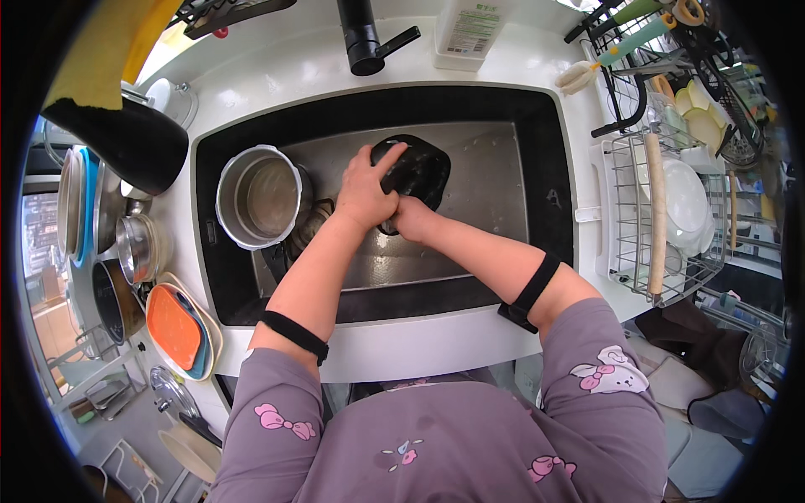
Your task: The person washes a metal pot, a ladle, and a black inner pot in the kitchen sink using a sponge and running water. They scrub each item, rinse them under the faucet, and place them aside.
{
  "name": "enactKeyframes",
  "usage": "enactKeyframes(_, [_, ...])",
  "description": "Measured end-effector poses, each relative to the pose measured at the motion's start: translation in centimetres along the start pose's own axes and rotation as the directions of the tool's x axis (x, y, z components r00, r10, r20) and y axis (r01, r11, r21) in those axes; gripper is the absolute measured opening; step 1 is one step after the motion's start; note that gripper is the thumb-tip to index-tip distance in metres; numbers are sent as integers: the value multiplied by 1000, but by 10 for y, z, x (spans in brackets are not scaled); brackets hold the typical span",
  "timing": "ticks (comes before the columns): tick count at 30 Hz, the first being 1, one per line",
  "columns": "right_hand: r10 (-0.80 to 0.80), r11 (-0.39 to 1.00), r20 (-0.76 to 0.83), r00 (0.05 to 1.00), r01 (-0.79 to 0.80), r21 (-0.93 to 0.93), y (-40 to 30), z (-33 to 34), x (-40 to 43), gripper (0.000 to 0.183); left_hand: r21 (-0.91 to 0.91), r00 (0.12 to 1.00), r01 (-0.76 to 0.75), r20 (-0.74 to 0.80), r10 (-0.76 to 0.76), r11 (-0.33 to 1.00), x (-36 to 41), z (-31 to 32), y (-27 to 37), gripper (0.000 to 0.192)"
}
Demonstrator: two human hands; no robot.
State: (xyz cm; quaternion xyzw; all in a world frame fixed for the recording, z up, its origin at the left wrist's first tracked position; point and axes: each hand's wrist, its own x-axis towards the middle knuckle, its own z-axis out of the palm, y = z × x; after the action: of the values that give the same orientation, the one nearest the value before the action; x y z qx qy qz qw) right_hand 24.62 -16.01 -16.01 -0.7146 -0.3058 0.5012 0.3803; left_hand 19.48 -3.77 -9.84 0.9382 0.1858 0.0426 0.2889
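Observation:
Both hands are over the steel basin of a black-rimmed kitchen sink (pixel 484 188). A dark, glossy, rounded object (pixel 416 173), possibly a pot lid or pan, is between them. My left hand (pixel 372 188) lies spread on its left side, fingers apart over its surface. My right hand (pixel 412 217) is closed at its lower edge, gripping a part that my fingers mostly hide. To the left stands a round metal pot (pixel 259 196), upright inside the sink. Behind my left forearm, partly hidden, are a metal strainer-like piece (pixel 312 227) and a black handle (pixel 277 261).
A black faucet (pixel 365 47) rises behind the sink, beside a white bottle (pixel 468 34). A wire dish rack (pixel 654 220) with white bowls stands right. Left are stacked metal bowls (pixel 138 248), an orange cutting board (pixel 173 327) and a dark cylindrical object (pixel 126 141).

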Motion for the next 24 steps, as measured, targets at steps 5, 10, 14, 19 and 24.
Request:
enactKeyframes(5, [-134, 948, -139, 981, 168, 271, -3, 9, -8, 74, -60, 996, 86, -13, -87, 994, 5, 3, -6, 74])
enactKeyframes(10, [-194, 595, 218, 956, 292, -749, 22, -24, -19, 36, -134, 987, 154, -28, -159, 979, 7, 2, -14, 72])
enactKeyframes(14, [-540, 144, 331, 774, 473, -869, 50, -62, -7, 21, -297, 983, 183, 21, -185, 937, 17, 7, -35, 66])
enactKeyframes(19, [-460, 507, 184, 869, 427, -748, 38, -6, -13, 27, -647, 971, 224, 81, -227, 729, 16, 7, -61, 82])
enactKeyframes(24, [-278, 956, -138, 950, 260, -135, -8, 47, 6, 38, -443, 910, 382, 26, -414, 811, -27, 5, -40, 91])
